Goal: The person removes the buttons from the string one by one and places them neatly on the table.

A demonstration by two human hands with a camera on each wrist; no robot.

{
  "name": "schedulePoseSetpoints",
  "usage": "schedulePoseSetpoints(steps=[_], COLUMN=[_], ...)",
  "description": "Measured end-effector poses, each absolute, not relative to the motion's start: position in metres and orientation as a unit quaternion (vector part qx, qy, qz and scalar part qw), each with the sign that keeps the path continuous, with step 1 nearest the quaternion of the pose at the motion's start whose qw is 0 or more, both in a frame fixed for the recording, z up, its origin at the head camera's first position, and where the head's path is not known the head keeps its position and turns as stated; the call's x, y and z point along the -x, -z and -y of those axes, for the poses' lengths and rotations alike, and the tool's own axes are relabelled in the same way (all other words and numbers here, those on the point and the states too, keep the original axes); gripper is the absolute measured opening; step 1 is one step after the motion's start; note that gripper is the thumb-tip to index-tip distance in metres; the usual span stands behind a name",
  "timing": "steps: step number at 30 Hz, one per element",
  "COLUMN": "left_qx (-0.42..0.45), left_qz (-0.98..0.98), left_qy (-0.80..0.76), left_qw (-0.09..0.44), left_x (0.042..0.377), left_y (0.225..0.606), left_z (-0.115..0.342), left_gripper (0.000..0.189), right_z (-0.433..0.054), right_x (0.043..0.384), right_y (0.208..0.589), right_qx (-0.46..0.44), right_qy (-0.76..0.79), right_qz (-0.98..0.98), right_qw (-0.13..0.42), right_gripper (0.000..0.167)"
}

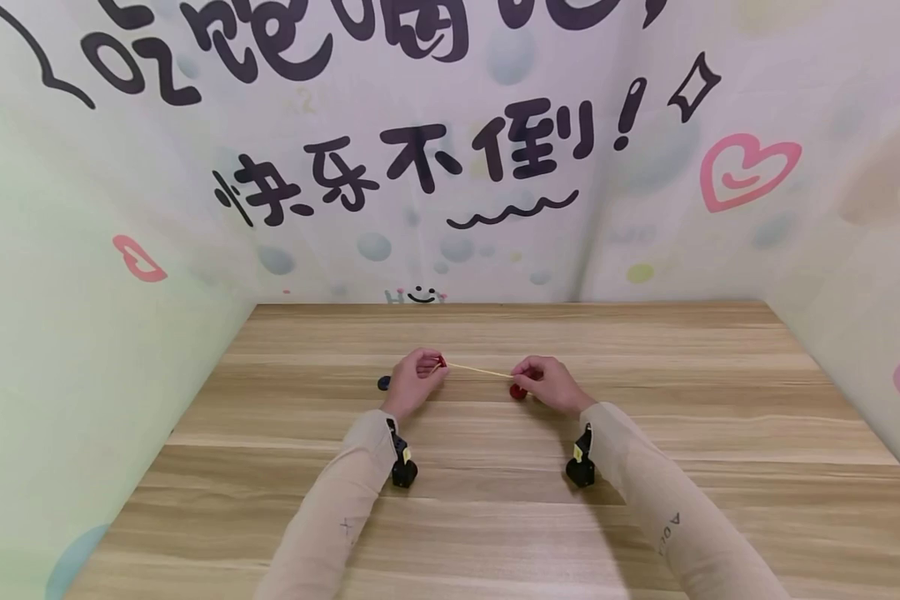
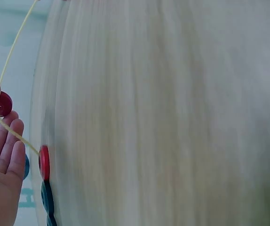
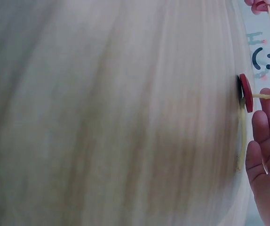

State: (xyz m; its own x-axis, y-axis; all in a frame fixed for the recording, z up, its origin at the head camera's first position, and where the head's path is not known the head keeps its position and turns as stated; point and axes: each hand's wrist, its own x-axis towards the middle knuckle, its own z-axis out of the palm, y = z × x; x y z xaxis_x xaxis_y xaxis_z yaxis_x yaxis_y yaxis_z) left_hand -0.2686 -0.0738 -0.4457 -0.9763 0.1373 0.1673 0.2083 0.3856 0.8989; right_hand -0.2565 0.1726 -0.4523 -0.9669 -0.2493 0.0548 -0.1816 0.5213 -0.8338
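A thin yellow string (image 1: 480,370) runs taut between both hands. My left hand (image 1: 415,379) pinches a red button-like disc (image 2: 4,103) between thumb and fingers, with the string passing at it. From there the string leads to a second red disc (image 2: 44,162), which stands against blue discs (image 2: 46,195) beside the hand. My right hand (image 1: 551,383) pinches the string between thumb and forefinger. Just below those fingertips is another red disc (image 3: 246,93) on the string, with something dark behind it. A string end (image 3: 241,141) trails from that disc.
A dark blue disc (image 1: 384,382) lies on the wooden table (image 1: 495,517) left of my left hand. Black cameras (image 1: 403,471) are strapped at both wrists. A printed wall covering (image 1: 330,275) rises at the table's far edge, and walls flank both sides.
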Motion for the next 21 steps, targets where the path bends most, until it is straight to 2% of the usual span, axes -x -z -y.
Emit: schedulePoseSetpoints(steps=[21], left_qx=[0.106], left_qz=[0.845], left_qy=[0.523], left_qw=[0.039], left_x=[0.267], left_y=[0.447], left_z=[0.116], left_gripper=[0.030], right_z=[-0.173], right_x=[0.255], right_y=[0.451], right_qx=[0.129], right_qy=[0.471], right_qz=[-0.872], right_qw=[0.037], right_gripper=[0.009])
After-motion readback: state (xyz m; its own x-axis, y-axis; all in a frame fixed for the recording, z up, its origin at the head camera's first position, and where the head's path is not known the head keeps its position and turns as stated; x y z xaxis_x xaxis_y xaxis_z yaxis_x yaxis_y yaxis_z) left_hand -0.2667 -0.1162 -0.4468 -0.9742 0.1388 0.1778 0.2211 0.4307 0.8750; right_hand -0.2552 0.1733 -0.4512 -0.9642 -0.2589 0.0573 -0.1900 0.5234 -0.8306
